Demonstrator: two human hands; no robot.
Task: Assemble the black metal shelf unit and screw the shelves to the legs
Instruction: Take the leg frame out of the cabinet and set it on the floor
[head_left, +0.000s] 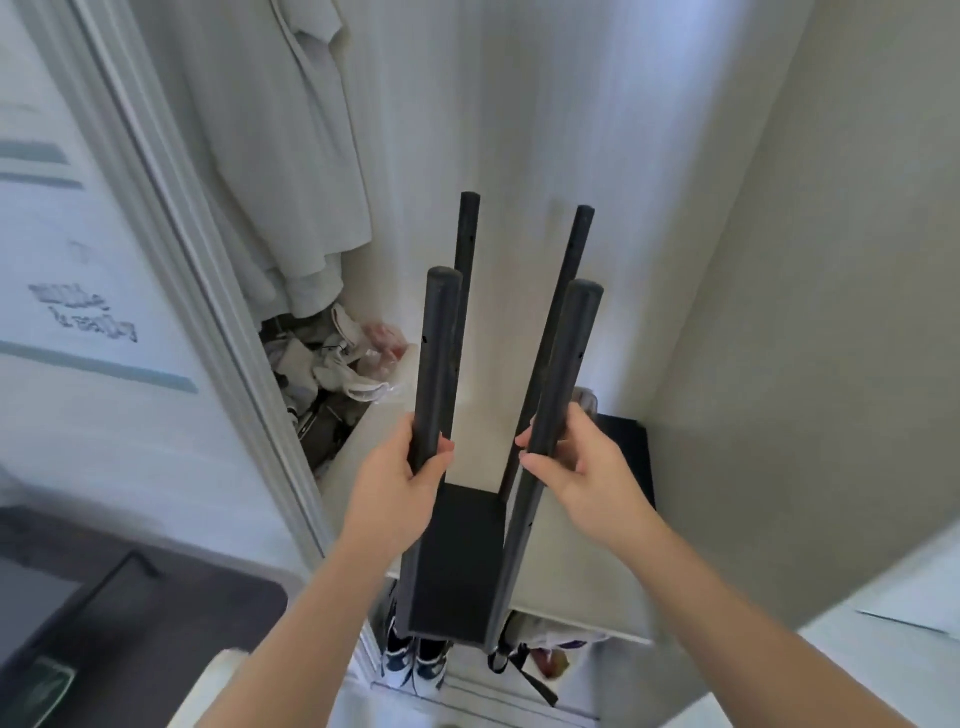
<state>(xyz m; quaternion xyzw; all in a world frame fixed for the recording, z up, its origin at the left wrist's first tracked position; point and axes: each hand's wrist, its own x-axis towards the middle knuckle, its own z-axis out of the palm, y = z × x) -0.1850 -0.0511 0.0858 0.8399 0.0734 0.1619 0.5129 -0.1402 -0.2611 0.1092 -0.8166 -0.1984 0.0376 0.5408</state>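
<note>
Okay, I'm holding the black shelf unit (457, 519) up in front of me, legs pointing up and away. My left hand (410, 467) is curling its fingers round the near left leg (439, 364), and my right hand (566, 462) is gripping the near right leg (563, 374) the same way. The two far legs (466, 234) are sticking out well beyond my fingertips, untouched. The shelf panel (457, 561) is sitting below my fingers, between the legs (screws too small to tell). Pale hanging clothes (291, 156) are up left of my left fingers, a clutter pile (332, 364) is just left of them, and sneakers (415, 665) are down under the panel.
</note>
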